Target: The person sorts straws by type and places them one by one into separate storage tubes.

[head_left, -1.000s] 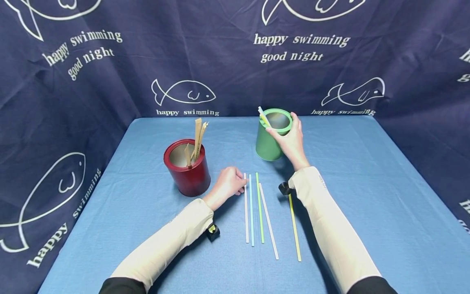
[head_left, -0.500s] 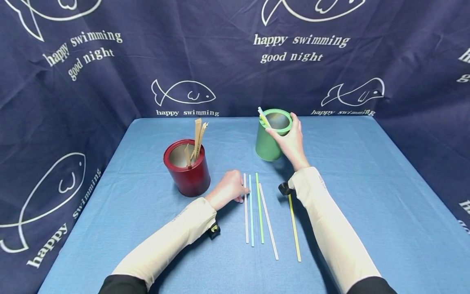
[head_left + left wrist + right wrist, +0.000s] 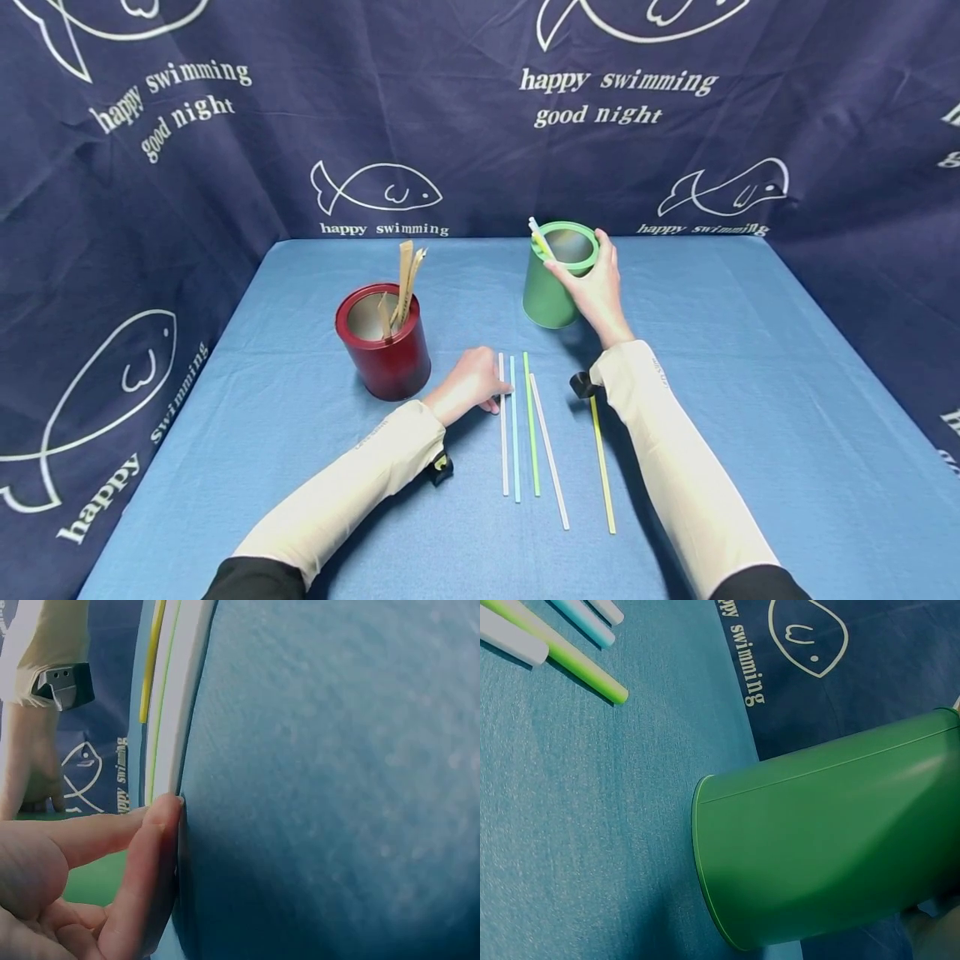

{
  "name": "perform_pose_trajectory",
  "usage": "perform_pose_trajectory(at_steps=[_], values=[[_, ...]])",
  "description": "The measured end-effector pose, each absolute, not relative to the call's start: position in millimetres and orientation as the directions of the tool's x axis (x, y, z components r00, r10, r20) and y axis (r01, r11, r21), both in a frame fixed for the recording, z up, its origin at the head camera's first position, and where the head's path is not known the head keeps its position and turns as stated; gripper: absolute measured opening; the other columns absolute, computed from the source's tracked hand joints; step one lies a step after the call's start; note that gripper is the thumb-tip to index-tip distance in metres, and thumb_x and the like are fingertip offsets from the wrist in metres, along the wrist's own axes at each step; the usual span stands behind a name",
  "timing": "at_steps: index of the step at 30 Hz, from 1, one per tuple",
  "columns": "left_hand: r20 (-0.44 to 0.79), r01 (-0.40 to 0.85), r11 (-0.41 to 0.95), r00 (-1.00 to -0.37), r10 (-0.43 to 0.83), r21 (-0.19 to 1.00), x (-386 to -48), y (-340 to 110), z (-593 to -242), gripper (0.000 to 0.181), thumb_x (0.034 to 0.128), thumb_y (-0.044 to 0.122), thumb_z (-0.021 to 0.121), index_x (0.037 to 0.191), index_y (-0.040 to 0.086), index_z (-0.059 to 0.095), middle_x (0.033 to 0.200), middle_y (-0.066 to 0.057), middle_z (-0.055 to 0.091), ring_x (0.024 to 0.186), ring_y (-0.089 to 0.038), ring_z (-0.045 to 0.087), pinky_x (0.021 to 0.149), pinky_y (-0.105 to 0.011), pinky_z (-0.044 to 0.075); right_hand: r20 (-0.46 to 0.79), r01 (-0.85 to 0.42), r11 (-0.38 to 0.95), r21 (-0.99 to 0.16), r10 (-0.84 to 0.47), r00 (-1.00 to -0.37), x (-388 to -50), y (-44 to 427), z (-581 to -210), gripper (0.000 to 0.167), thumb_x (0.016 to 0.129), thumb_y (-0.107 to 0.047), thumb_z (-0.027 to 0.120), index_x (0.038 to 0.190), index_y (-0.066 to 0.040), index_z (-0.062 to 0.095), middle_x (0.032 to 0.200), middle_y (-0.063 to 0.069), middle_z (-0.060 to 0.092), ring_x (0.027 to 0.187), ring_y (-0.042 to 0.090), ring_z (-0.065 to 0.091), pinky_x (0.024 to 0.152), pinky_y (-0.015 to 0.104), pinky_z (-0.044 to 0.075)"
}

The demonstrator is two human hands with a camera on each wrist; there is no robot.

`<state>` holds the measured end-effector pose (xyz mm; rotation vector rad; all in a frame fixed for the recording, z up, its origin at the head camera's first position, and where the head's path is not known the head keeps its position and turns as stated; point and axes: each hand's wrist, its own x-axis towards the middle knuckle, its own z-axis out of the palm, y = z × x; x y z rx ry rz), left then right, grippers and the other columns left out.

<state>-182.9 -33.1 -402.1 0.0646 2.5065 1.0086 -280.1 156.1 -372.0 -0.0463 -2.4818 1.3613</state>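
Observation:
My left hand (image 3: 468, 383) is at the leftmost pale pink straw (image 3: 504, 450), thumb and finger pinching it. In the left wrist view the fingertips meet on a pale straw (image 3: 185, 690) lying along the cloth. Close to its right are a blue straw (image 3: 516, 458), a green straw (image 3: 533, 450) and another pale straw (image 3: 552, 467). A yellow straw (image 3: 602, 475) lies farther right, partly under the right forearm. My right hand (image 3: 596, 292) grips the rim of an upright green can (image 3: 545, 292). Straws (image 3: 539, 237) lean inside that can, at its left rim.
A red can (image 3: 390, 368) stands left of my left hand, with several paper-wrapped sticks (image 3: 406, 283) leaning in it. Blue cloth (image 3: 735, 375) covers the table. Dark blue curtains (image 3: 480, 125) printed with fish hang behind and at both sides.
My left hand has slid slightly toward me and to the right along the pale straw, its fingertips now reaching the blue straw's line. The right hand still steadies the green can.

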Motion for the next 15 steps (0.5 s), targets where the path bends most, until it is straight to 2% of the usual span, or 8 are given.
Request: perform_pose_trajectory(at_steps=[6,15], values=[[-0.408,-0.179,0.695,-0.895,0.180,0.697,-183.6,-33.0,-404.1,0.025,0.0829,0.003,0.073,0.068,0.002,0.053,0.065,-0.012,0.063,0.044,-0.012,0.063,0.048,-0.024,0.055,0.252,-0.119,0.549,-0.827,0.173,-0.952,-279.6,155.6,-371.6,0.096,0.078,-0.041,0.077,0.152,-0.012,0.023,0.151,0.015,0.035,0.131,0.035,0.043,0.111,0.048,0.035],[-0.327,-0.054,0.767,-0.922,0.207,0.639,-179.8,-32.8,-402.2,0.021,0.0831,0.003,0.068,0.065,0.004,0.058,0.052,-0.006,0.064,0.043,-0.011,0.064,0.053,-0.019,0.054,0.262,-0.129,0.537,-0.834,0.180,-0.948,-280.6,156.0,-372.6,0.095,0.078,-0.039,0.078,0.151,-0.010,0.025,0.150,0.017,0.035,0.132,0.035,0.042,0.113,0.047,0.034]])
